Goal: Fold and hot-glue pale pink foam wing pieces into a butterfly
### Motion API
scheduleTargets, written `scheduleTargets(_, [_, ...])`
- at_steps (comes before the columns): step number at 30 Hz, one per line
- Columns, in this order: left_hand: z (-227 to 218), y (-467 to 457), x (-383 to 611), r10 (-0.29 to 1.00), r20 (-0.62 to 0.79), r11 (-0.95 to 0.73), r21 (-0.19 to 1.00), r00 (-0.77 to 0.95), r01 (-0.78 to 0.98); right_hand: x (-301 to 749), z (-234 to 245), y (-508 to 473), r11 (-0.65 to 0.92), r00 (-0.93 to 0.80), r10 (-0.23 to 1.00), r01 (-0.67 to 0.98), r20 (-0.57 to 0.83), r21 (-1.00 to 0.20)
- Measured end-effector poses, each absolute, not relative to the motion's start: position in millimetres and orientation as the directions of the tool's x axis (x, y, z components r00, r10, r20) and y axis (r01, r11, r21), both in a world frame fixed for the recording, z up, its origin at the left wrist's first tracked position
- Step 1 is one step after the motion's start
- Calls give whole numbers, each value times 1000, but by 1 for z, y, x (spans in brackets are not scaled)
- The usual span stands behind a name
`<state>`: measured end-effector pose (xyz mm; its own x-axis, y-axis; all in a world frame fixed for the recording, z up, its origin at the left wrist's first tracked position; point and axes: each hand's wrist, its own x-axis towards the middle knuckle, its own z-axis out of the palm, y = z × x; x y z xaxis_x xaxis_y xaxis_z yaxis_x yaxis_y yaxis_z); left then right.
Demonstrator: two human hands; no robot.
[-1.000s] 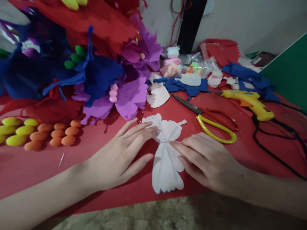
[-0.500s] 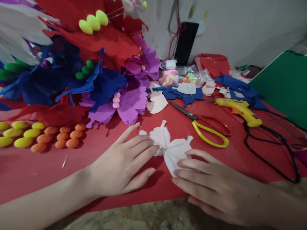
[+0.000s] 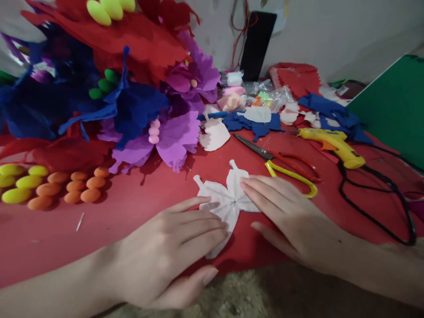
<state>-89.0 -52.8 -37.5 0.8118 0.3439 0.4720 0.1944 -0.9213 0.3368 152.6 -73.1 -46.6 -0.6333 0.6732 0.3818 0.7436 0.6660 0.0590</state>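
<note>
A white paper butterfly [image 3: 222,197], gathered at its middle, lies flat on the red table top near the front edge. On its left wing rests my left hand [image 3: 172,247], fingers stretched out and the thumb apart. My right hand [image 3: 288,216] lies over the right wing with its fingers extended side by side and the thumb spread below. Both hands press from above and partly cover the wings. Just beyond my right hand are scissors [image 3: 258,149] with one red and one yellow handle, the yellow one partly hidden by that hand.
A yellow glue gun [image 3: 331,141] with a black cord lies at the right. Yellow ovals [image 3: 29,182] and orange ovals [image 3: 79,186] sit in rows at the left, below large red, blue and purple paper butterflies [image 3: 132,106]. A green board [image 3: 391,110] stands at the right.
The white butterfly has turned on the table, its tailed ends now pointing up and to the left. My left hand has moved lower and my right hand higher on it.
</note>
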Motion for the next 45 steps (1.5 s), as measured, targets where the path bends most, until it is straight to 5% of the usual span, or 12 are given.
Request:
scheduleTargets(13, [-39, -45, -82, 409, 113, -892, 257, 906, 371, 141, -57, -62, 680, -708, 666, 706, 236, 197])
scheduleTargets(45, [-44, -46, -77, 428, 152, -895, 203, 891, 396, 142, -61, -61, 703, -708, 690, 705, 150, 94])
